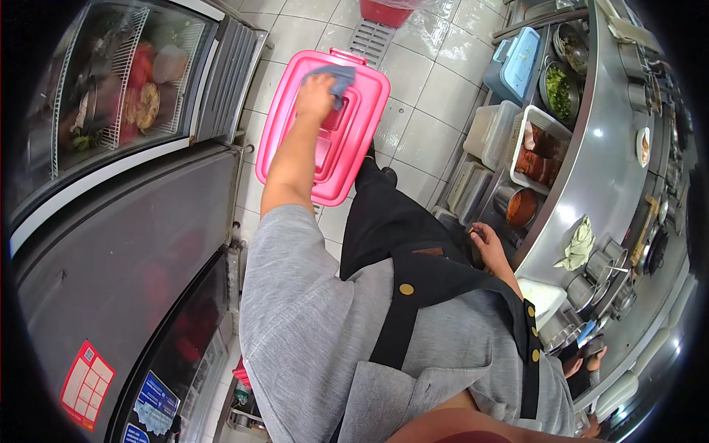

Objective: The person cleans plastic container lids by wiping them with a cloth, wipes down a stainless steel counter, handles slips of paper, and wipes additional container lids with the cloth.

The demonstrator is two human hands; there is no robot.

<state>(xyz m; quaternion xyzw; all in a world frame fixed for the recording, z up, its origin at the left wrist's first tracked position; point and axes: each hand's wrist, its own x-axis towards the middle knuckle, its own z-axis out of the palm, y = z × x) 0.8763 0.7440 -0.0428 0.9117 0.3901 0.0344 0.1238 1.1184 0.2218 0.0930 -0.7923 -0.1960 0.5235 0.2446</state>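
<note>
My left hand [316, 96] presses a blue-grey cloth [339, 80] onto the top of a pink plastic lid [369, 133], with its fingers closed over the cloth. The lid belongs to a large pink storage box standing on the tiled floor; the box's sides are mostly hidden below it. My right hand [491, 249] hangs by my black apron [402, 229], close to the shelf under the counter. Its fingers are loosely bent and I see nothing held in them.
A glass-door fridge [125, 81] stands on the left. On the right, a steel counter [591, 170] runs above a shelf with a blue lidded box [511, 65], a white basket of meat [519, 177] and a pot of red sauce [521, 207]. Another person's hands [595, 359] show at lower right.
</note>
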